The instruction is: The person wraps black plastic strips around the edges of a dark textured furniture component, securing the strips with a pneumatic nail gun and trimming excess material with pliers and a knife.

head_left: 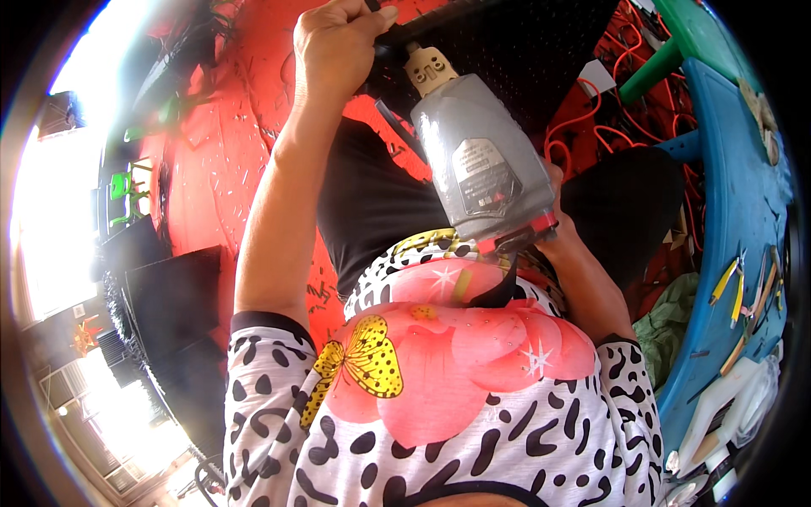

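Observation:
A grey power tool (477,156) with a beige head (430,69) lies slanted across my lap, its head up against a black perforated panel (515,59). My right hand (557,190) grips the tool from its right side; the body hides most of the fingers. A red and black part (536,230) shows at the tool's lower end. At the top, my left hand (336,38) is closed with the thumb pressed toward a dark piece at the panel's left edge. Exactly what those fingers hold is hard to make out.
To the right, a blue table (714,279) bears yellow-handled pliers (728,283) and white plastic bags (731,406). A green stool (655,72) and tangled orange cables (591,127) are beyond it. Black panels (173,291) stand at left on the red floor (224,160), which has scattered scraps.

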`<move>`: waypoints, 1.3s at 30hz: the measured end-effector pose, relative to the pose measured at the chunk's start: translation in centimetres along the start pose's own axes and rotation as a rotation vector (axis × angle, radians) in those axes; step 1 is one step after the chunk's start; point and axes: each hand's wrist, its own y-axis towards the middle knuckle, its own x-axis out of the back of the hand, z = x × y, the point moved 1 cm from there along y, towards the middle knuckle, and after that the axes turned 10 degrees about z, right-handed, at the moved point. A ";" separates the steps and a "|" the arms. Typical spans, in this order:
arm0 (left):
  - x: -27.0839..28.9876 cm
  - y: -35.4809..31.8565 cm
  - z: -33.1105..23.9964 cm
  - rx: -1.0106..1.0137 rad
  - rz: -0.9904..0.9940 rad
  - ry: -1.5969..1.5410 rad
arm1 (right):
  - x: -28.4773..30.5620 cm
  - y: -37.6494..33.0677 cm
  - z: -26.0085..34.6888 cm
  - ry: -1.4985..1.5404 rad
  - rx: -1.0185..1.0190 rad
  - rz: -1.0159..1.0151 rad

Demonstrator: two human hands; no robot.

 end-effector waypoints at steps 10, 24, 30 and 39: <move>0.4 -0.6 0.8 0.000 0.079 -0.369 | -0.2 0.4 0.2 -0.241 0.148 -0.017; 1.0 -1.1 0.7 0.041 0.079 -0.455 | 0.5 0.3 -0.2 0.004 -0.054 0.038; 0.4 -0.4 1.1 0.071 0.105 -0.357 | 1.1 0.7 0.1 -0.043 0.132 0.044; -0.1 0.6 1.2 -0.032 0.077 -0.146 | 3.4 0.1 1.7 -0.001 0.216 -0.407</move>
